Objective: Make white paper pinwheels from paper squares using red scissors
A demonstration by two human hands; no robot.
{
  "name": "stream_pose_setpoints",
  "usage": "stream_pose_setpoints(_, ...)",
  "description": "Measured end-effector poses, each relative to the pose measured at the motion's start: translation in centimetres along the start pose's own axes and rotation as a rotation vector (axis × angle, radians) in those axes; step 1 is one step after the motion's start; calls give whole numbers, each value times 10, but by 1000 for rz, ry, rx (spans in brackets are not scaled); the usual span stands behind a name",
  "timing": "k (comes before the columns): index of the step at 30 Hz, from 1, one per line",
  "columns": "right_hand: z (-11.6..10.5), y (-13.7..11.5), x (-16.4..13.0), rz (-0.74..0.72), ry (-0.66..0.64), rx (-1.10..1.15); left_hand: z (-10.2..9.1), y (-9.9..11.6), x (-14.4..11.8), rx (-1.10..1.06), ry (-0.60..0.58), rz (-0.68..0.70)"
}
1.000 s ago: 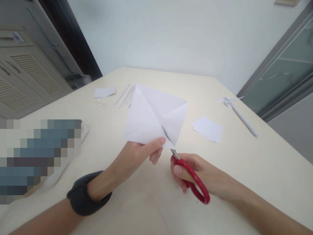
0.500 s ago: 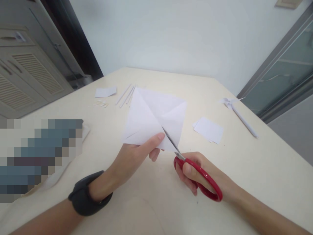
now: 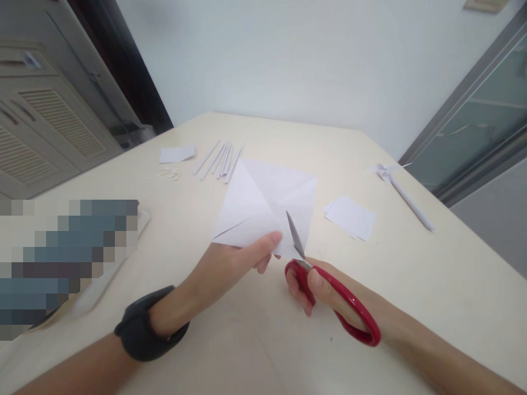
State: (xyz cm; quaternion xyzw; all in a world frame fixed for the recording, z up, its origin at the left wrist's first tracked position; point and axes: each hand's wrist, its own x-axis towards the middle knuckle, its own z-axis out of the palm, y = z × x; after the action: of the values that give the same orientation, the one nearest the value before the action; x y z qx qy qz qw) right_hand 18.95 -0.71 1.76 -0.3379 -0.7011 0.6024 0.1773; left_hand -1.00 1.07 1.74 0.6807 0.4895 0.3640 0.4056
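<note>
1. The paper square (image 3: 263,206) is white, creased along its diagonals, with a slit cut in from its left corner; it is held up just above the bench (image 3: 411,285).
2. The left hand (image 3: 230,266) has its grip pinching the sheet's near edge.
3. The right hand (image 3: 329,299) has its grip closed through the red scissors (image 3: 329,296), whose blades lie over the sheet's near corner.

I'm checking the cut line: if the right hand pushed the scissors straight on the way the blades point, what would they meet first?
The right hand holds the red scissors, blades aimed up and away into the creased white paper pinched by the left hand. They would likely meet the paper's centre crease first; depth is unclear.
</note>
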Motion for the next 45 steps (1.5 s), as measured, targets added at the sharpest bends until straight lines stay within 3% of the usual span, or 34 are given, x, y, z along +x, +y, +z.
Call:
stream_pose_setpoints(12, 1, -3, 2, 40, 28, -6, 3, 6, -4, 90, -26, -31)
stream_pose_setpoints(31, 7, 16, 8, 49, 78, -43, 5, 9, -4, 131, -24, -120)
stream_pose_setpoints(45, 5, 2, 7, 99, 119, -22, 5, 9, -4, 52, -14, -68)
